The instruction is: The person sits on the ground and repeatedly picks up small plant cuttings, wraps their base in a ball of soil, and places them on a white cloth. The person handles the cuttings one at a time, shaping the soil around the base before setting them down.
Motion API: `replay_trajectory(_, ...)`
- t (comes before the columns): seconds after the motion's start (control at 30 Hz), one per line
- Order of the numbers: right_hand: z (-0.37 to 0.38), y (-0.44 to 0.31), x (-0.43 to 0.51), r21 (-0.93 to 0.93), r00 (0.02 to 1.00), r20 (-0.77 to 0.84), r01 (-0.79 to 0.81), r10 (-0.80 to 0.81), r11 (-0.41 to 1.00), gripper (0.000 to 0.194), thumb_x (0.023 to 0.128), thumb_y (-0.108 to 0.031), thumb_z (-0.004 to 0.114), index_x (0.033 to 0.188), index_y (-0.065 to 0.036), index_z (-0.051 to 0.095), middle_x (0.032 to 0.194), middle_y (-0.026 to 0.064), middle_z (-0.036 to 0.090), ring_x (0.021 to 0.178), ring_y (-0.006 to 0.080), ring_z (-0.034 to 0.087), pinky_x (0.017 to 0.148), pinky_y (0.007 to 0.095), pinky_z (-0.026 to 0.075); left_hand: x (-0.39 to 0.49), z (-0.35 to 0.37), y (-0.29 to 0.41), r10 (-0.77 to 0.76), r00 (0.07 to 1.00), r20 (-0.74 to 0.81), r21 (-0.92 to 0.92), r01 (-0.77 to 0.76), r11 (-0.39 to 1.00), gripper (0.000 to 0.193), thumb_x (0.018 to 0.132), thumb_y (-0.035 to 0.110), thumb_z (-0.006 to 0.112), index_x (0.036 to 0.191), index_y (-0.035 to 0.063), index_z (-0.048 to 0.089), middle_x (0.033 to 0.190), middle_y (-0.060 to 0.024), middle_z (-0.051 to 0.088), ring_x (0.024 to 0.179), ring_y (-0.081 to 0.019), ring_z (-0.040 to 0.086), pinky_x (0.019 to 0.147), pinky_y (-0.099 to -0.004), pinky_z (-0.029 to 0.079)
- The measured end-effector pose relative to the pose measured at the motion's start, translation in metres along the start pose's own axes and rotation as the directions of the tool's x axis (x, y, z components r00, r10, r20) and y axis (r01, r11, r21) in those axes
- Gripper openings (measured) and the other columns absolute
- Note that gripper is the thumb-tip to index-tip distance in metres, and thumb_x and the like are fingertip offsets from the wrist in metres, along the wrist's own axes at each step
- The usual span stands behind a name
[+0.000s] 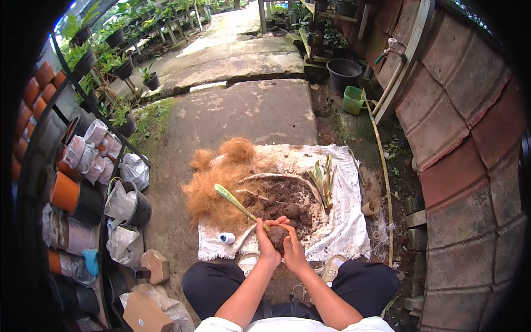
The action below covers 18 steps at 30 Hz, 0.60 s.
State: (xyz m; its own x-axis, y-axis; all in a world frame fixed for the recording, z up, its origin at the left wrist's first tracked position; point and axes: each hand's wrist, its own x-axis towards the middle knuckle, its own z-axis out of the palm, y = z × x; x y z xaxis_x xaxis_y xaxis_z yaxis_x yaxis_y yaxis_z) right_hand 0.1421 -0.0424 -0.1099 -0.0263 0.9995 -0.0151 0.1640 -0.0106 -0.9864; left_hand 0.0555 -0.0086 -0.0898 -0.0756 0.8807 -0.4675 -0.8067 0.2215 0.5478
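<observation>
Between my left hand (pixel 266 242) and my right hand (pixel 293 248) is a rounded ball of dark soil (pixel 277 237), cupped from both sides. A plant cutting with a long mottled green leaf (pixel 232 199) sticks out of the ball toward the upper left, its base against my left hand's fingers. Beyond my hands, loose dark soil and clumps (pixel 290 210) lie on a white woven sack (pixel 348 224). Several leafy cuttings (pixel 323 182) rest at the sack's right. Orange-brown coconut fibre (pixel 220 186) is heaped at its left. A spool of thread (pixel 227 238) lies at the sack's near left.
Potted plants and a rack holding bagged pots (pixel 95 153) stand at left, with a cardboard box (pixel 147 313) and a stone block (pixel 154 265) near my left knee. At right are a black tub (pixel 344 74), a green container (pixel 353 100), a long pole (pixel 383 174) and a tiled wall (pixel 460 232).
</observation>
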Motion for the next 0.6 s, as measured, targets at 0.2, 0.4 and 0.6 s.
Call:
replay_trajectory(0.2, -0.003, -0.011, 0.0, -0.051, 0.995, 0.099, 0.017, -0.012, 0.999, 0.073, 0.098, -0.069, 0.041, 0.145, -0.012, 0.043, 0.115, 0.0258, 0.068, 0.106, 0.0437, 0.068, 0.087, 0.0442, 0.052, -0.003, -0.001, 0.011, -0.017, 1.0, -0.003, -0.093, 0.016, 0.996, 0.058, 0.099, 0.064, 0.039, 0.082, 0.0116, 0.056, 0.113, -0.0141, 0.066, 0.108, -0.0315, 0.063, 0.093, -0.0467, 0.051)
replay_trajectory(0.4, -0.008, -0.011, 0.002, -0.026, 0.996, 0.083, 0.042, -0.039, 0.999, 0.068, 0.096, -0.063, 0.054, 0.138, -0.01, 0.051, 0.115, 0.0217, 0.069, 0.11, 0.0403, 0.068, 0.088, 0.0421, 0.053, -0.008, 0.001, 0.01, -0.079, 0.997, -0.009, -0.182, 0.076, 0.98, 0.058, 0.1, 0.065, 0.036, 0.09, 0.0113, 0.053, 0.112, -0.0158, 0.067, 0.103, -0.0326, 0.065, 0.091, -0.0477, 0.053)
replay_trajectory(0.6, -0.003, -0.006, 0.004, 0.104, 0.989, -0.13, 0.089, -0.075, 0.991, 0.069, 0.101, -0.062, 0.041, 0.14, -0.005, 0.046, 0.133, 0.0192, 0.058, 0.12, 0.0306, 0.06, 0.098, 0.0387, 0.047, -0.014, 0.014, 0.001, -0.016, 1.0, 0.02, 0.066, 0.015, 0.998, 0.056, 0.102, 0.061, 0.033, 0.12, 0.0134, 0.054, 0.123, -0.0111, 0.062, 0.108, -0.0266, 0.062, 0.094, -0.0411, 0.051)
